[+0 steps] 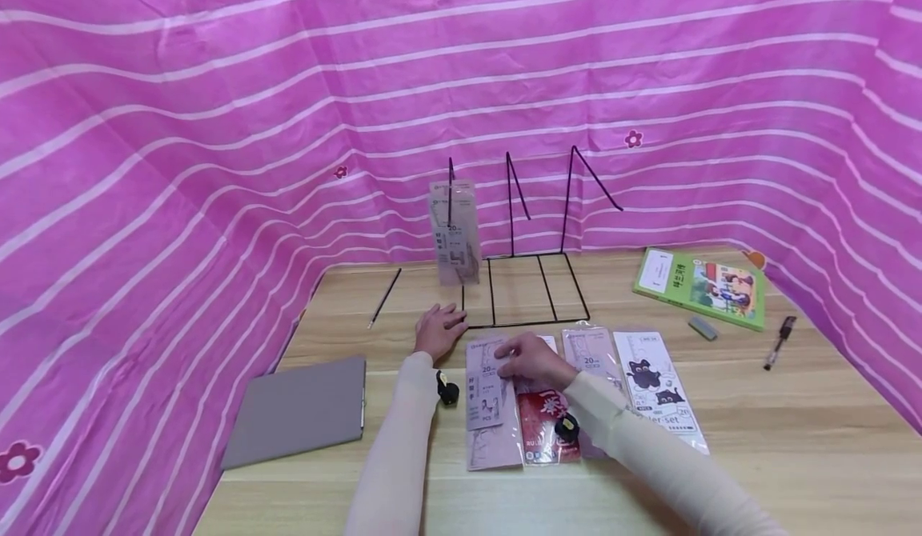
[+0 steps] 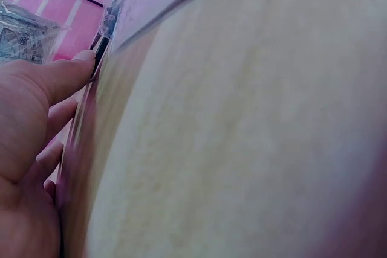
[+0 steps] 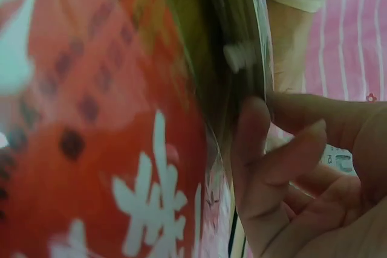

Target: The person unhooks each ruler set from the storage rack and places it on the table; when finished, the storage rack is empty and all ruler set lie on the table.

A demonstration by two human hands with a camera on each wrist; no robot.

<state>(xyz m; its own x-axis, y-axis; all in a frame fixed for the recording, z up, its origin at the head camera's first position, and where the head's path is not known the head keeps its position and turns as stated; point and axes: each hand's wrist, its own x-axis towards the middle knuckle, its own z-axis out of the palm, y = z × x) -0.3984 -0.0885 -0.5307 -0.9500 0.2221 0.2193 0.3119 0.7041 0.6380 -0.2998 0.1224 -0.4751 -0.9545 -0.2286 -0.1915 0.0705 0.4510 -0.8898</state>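
Surface (image 1: 756,408): wooden, slick under plastic packets.
Wire rack (image 1: 529,284): your left hand (image 1: 437,330) lies beside its front rail, fingers relaxed, holding nothing; a nudge could topple the ruler packet standing in it (image 1: 454,232).
Flat ruler packet (image 1: 484,382): your right hand (image 1: 531,362) pinches its top edge; lifting may drag the red packet (image 1: 547,432) along.
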